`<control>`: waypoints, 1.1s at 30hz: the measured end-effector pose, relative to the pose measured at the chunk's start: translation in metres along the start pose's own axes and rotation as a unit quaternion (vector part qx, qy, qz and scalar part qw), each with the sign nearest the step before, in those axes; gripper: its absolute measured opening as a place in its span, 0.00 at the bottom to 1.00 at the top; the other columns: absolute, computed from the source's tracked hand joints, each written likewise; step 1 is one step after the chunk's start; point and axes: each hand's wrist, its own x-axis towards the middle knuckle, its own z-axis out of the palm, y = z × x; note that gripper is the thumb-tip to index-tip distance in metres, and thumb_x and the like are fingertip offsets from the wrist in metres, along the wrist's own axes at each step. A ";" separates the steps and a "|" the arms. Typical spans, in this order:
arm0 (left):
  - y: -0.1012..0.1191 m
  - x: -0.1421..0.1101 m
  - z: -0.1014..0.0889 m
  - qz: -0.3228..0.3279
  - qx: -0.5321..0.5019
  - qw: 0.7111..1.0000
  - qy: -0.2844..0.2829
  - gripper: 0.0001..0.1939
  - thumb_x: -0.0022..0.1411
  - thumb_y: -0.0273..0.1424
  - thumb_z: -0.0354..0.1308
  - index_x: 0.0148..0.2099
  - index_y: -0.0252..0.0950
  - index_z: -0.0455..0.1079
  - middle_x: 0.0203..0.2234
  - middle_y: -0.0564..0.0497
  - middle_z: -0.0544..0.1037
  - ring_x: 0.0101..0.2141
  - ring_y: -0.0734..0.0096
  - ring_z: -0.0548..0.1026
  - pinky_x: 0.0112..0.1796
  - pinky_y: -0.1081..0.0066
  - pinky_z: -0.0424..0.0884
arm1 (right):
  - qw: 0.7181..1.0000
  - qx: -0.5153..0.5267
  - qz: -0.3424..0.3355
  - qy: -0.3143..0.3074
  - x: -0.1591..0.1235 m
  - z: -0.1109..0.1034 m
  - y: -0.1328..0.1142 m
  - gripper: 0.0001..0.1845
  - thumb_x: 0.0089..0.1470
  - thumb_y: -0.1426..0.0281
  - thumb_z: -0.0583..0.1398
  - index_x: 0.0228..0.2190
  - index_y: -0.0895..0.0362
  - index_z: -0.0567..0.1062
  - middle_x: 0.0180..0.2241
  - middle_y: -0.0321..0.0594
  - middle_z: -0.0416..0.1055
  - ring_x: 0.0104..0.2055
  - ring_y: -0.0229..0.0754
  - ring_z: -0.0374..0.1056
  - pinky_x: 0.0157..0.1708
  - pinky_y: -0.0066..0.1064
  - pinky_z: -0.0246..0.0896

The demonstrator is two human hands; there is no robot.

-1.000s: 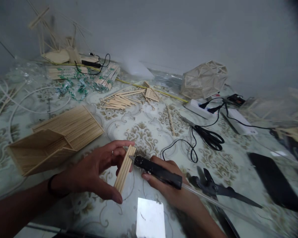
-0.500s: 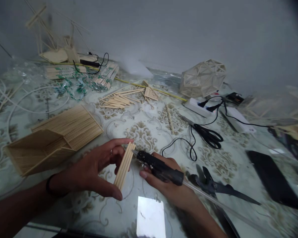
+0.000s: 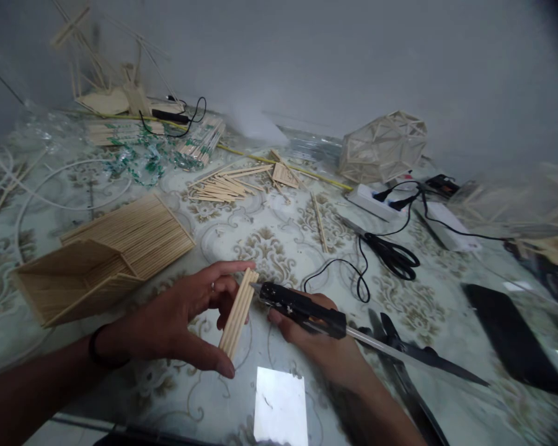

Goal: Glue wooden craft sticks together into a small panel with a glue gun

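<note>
Relative to one second earlier, the right hand (image 3: 328, 353) positions the glue gun (image 3: 307, 308) slightly farther forward and rightward, with its nozzle (image 3: 256, 287) nearer the upper end of the stick strip (image 3: 238, 316).

worktop (image 3: 283, 217) open lane: middle, between box (image 3: 130, 226) and cord (image 3: 339, 260), up to loose sticks (image 3: 221, 189) | lane's near end: stick bundle (image 3: 239, 313), glue gun (image 3: 302, 305) block | right side: scissors (image 3: 390, 255), power strip (image 3: 372, 203) toward far edge, shears (image 3: 439, 359) toward near edge
</note>
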 end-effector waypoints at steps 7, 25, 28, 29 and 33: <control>0.003 -0.001 0.003 -0.001 -0.036 0.999 0.004 0.57 0.49 0.28 0.86 0.75 0.50 0.64 0.48 0.54 0.81 0.46 0.65 0.77 0.44 0.67 0.71 | 0.998 -0.023 0.018 0.054 -0.004 0.000 -0.001 0.09 0.52 0.61 0.69 0.26 0.53 0.81 0.23 0.35 0.72 0.26 0.43 0.66 0.25 0.32 0.65; 0.002 -0.002 0.006 -0.009 -0.129 0.992 -0.006 0.58 0.50 0.17 0.83 0.76 0.49 0.64 0.56 0.51 0.85 0.61 0.57 0.80 0.63 0.56 0.72 | 0.999 -0.042 -0.003 0.025 -0.001 -0.001 0.007 0.14 0.59 0.57 0.67 0.25 0.50 0.77 0.20 0.31 0.62 0.22 0.41 0.58 0.21 0.32 0.59; 0.000 -0.002 0.007 0.004 -0.131 0.991 -0.011 0.58 0.50 0.15 0.82 0.76 0.51 0.65 0.55 0.51 0.86 0.58 0.60 0.82 0.62 0.58 0.73 | 0.999 -0.042 -0.014 0.000 -0.001 -0.003 0.008 0.15 0.61 0.59 0.65 0.25 0.49 0.74 0.19 0.30 0.59 0.21 0.41 0.56 0.21 0.33 0.58; -0.001 -0.002 0.007 0.007 -0.131 0.991 -0.013 0.58 0.50 0.15 0.82 0.76 0.51 0.65 0.55 0.51 0.86 0.57 0.61 0.82 0.61 0.58 0.74 | 0.999 -0.040 -0.016 -0.005 -0.002 -0.003 0.007 0.15 0.61 0.59 0.65 0.25 0.49 0.74 0.19 0.30 0.58 0.21 0.41 0.55 0.21 0.33 0.58; -0.002 -0.002 0.006 0.015 -0.136 0.990 -0.017 0.58 0.50 0.14 0.82 0.76 0.53 0.65 0.54 0.53 0.86 0.58 0.62 0.83 0.61 0.61 0.74 | 0.999 -0.030 -0.011 -0.033 -0.003 -0.003 0.001 0.16 0.61 0.61 0.64 0.23 0.49 0.70 0.19 0.30 0.57 0.21 0.40 0.54 0.20 0.33 0.53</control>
